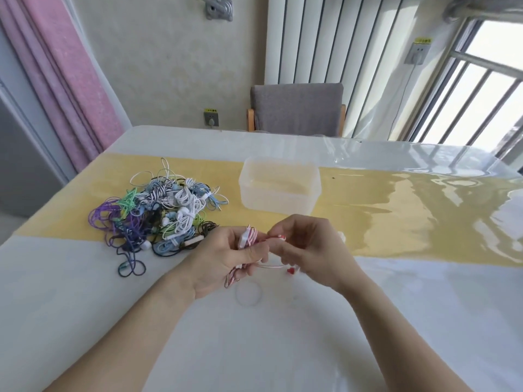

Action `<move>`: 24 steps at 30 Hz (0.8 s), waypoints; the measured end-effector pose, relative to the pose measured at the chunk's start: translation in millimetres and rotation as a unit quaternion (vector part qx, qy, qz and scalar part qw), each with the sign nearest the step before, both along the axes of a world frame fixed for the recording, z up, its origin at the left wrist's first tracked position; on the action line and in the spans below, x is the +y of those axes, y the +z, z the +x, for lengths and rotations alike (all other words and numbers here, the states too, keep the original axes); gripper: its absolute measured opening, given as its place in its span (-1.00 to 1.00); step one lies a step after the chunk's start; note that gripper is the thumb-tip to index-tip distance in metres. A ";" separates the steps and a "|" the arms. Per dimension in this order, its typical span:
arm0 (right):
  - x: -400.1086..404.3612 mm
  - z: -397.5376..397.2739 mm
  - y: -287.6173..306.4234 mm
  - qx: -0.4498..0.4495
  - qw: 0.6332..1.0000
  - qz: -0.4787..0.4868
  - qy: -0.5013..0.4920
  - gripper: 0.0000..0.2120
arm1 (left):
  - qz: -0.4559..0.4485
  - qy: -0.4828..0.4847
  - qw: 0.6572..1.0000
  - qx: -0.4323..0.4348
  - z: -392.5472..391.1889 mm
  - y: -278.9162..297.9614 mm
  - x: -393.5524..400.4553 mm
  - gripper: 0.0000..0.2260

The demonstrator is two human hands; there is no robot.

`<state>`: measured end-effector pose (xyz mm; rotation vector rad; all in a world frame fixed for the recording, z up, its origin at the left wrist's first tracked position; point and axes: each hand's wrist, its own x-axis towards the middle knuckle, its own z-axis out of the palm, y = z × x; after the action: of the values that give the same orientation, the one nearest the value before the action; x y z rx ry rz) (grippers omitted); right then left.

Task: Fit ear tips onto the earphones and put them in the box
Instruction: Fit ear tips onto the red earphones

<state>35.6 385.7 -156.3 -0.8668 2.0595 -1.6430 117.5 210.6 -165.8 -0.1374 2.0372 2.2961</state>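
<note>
to seat the tip well, keep the bud steady and push the tip on squarely until it grips all round. the left hand (pixel 226 257) is curled round the coiled red-and-white earphone (pixel 249 236), while the right hand (pixel 305 244) pinches one bud (pixel 280 237) at its fingertips; whether a tip is on cannot be told. both hover near the table's (pixel 283 349) middle, short of the box (pixel 280 183), with the pile (pixel 158 213) toward the left edge.

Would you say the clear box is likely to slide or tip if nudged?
The box looks empty and thin-walled, so probably light. It sits on a glossy table cover, so it would likely slide. Being low and wide, it seems unlikely to tip.
</note>
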 end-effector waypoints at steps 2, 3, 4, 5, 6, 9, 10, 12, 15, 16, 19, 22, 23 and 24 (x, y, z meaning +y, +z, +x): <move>8.7 -4.3 1.3 -0.057 0.997 -0.016 0.043 -0.89 | 0.021 0.017 0.999 -0.018 -1.8 -1.9 -1.5 -0.78; 12.4 -6.3 1.8 -0.076 0.995 -0.024 0.060 -0.84 | 0.037 0.024 0.999 -0.026 -3.2 -3.8 -2.7 -0.80; 14.4 -7.6 1.7 -0.090 0.993 -0.033 0.067 -0.80 | 0.054 0.028 0.998 -0.029 -4.1 -4.0 -3.1 -0.80; 14.3 -7.8 1.1 -0.103 0.991 -0.047 0.065 -0.78 | 0.068 0.033 0.997 -0.029 -4.8 -4.2 -3.2 -0.79; 12.1 -6.7 -0.4 -0.115 0.990 -0.062 0.054 -0.77 | 0.080 0.035 0.996 -0.027 -4.8 -4.2 -2.5 -0.78; 0.8 2.7 -3.1 -0.129 0.988 -0.088 0.003 -0.83 | 0.088 0.043 0.995 -0.017 -4.9 -5.3 1.4 -0.79; -2.2 6.8 -3.4 -0.120 0.989 -0.091 -0.003 -0.87 | 0.078 0.049 0.996 -0.009 -4.7 -6.0 2.8 -0.80; -6.7 12.6 -5.5 -0.102 0.990 -0.099 -0.013 -0.88 | 0.040 0.068 0.997 0.019 -4.9 -8.3 4.2 -0.77; -9.6 14.8 -7.7 -0.098 0.990 -0.090 -0.039 -0.86 | -0.001 0.102 0.994 0.041 -5.2 -8.6 3.7 -0.71; -9.2 13.7 -8.4 -0.097 0.992 -0.074 -0.044 -0.86 | 0.005 0.112 0.993 0.039 -5.1 -7.3 4.2 -0.70; -0.9 8.2 -4.6 -0.031 0.999 0.011 -0.008 -0.83 | 0.109 0.163 0.981 -0.007 -6.6 -5.1 4.0 -0.76; 6.6 7.9 -2.9 0.134 0.970 0.185 0.087 -0.63 | 0.137 0.191 0.972 -0.019 -7.5 -5.5 2.1 -0.76; 5.8 9.9 -5.4 0.186 0.949 0.232 0.102 -0.62 | 0.136 0.196 0.971 -0.009 -7.7 -6.0 2.1 -0.76; 3.2 11.2 -9.9 0.233 0.933 0.251 0.109 -0.68 | 0.139 0.200 0.970 -0.002 -8.0 -6.0 2.6 -0.77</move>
<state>46.8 388.9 -166.1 -1.3160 2.4147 -0.7754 109.6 213.2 -171.7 -0.5829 1.7894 2.7805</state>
